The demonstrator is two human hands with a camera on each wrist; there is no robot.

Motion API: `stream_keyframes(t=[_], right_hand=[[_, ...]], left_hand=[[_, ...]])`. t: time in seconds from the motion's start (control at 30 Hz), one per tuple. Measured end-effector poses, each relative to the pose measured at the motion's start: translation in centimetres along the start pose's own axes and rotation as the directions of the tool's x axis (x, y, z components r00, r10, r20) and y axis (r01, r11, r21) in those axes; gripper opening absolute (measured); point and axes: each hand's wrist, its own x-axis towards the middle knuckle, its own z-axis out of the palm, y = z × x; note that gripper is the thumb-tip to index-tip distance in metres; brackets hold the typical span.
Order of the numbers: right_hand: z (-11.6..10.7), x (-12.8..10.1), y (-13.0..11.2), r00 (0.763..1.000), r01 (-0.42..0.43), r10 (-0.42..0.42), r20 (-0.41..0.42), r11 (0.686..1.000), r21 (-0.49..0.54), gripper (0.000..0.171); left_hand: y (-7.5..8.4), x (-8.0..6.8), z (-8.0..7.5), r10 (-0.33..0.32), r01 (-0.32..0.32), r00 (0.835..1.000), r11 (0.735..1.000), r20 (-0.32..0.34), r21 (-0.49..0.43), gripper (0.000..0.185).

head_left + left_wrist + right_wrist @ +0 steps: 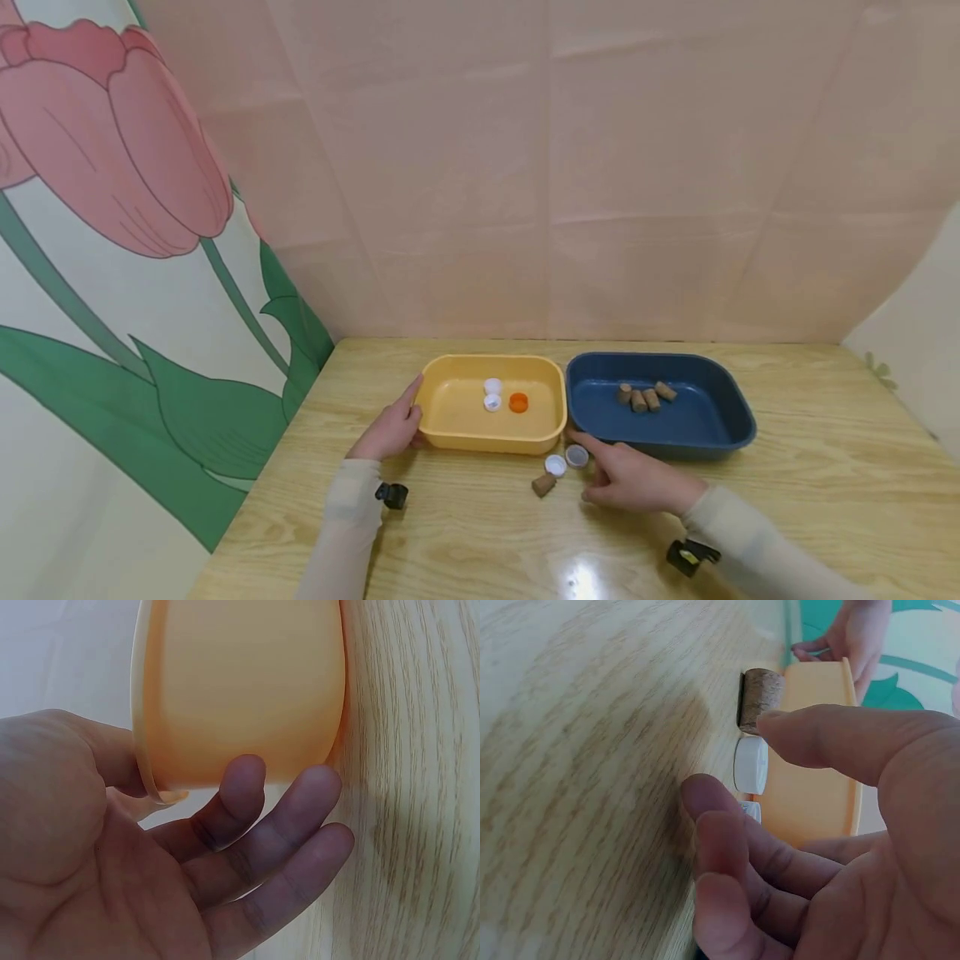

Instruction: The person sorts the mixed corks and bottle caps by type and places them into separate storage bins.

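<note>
At the left end of a yellow plastic basin (480, 444), my left hand (386, 429) grips the rim, its thumb over the edge. In the left wrist view three fingers of that hand (255, 855) lie loosely bent beside the basin wall (247, 682). My right hand (637, 479) reaches to the table before the two basins, thumb and forefinger apart, nothing held between them. Close to its fingers lie a greyish cap (577, 456), a white bottle cap (555, 465) and a cork (543, 485). The right wrist view shows the cork (762, 701) and white cap (750, 765) between thumb and fingers.
Two white caps (492, 395) and an orange cap (518, 402) lie inside the yellow basin. Beside it on the right stands a dark blue basin (720, 417) with several corks (645, 400). Behind the wooden table (480, 533) hangs a pink cloth (547, 183).
</note>
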Motion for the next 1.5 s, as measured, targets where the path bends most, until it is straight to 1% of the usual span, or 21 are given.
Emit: stream_keyframes(t=[0.1, 0.33, 0.5, 0.73, 0.83, 1.13, 1.33, 1.5], right_hand=[[0.1, 0.2, -0.1, 1.000, -0.012, 0.012, 0.000, 1.000, 0.001, 0.084], [0.5, 0.5, 0.0, 0.999, -0.050, 0.049, -0.016, 0.998, -0.035, 0.076], [0.6, 0.5, 0.3, 0.999, -0.025, 0.024, -0.023, 0.999, -0.036, 0.068], [0.3, 0.2, 0.5, 0.999, 0.045, -0.045, -0.007, 0.999, -0.012, 0.046], [0.3, 0.0, 0.7, 0.999, 0.048, -0.048, -0.005, 0.999, -0.005, 0.045], [0.8, 0.3, 1.6, 0.999, 0.042, -0.042, -0.013, 0.999, 0.026, 0.050], [1.1, 0.5, 2.1, 0.998, 0.062, -0.060, -0.036, 0.996, 0.071, 0.047], [1.2, 0.5, 2.5, 0.996, 0.072, -0.067, -0.062, 0.995, 0.067, 0.042]], left_hand=[[0.0, 0.0, 0.0, -0.004, 0.004, 1.000, 1.000, 0.002, -0.004, 0.058], [0.0, 0.1, -0.1, -0.011, 0.011, 1.000, 1.000, 0.008, -0.007, 0.058], [0.1, 0.0, -0.2, -0.008, 0.008, 1.000, 1.000, 0.011, -0.012, 0.058], [0.2, 0.1, -0.2, -0.008, 0.008, 1.000, 1.000, 0.010, -0.003, 0.058], [0.2, 0.1, -0.2, -0.009, 0.009, 1.000, 1.000, 0.012, -0.001, 0.058], [0.0, 0.1, 0.0, -0.015, 0.015, 1.000, 1.000, 0.012, -0.003, 0.058], [-0.1, 0.2, 0.1, -0.007, 0.007, 1.000, 1.000, 0.012, -0.008, 0.058], [-0.2, 0.2, 0.0, -0.008, 0.008, 1.000, 1.000, 0.010, -0.009, 0.058]])
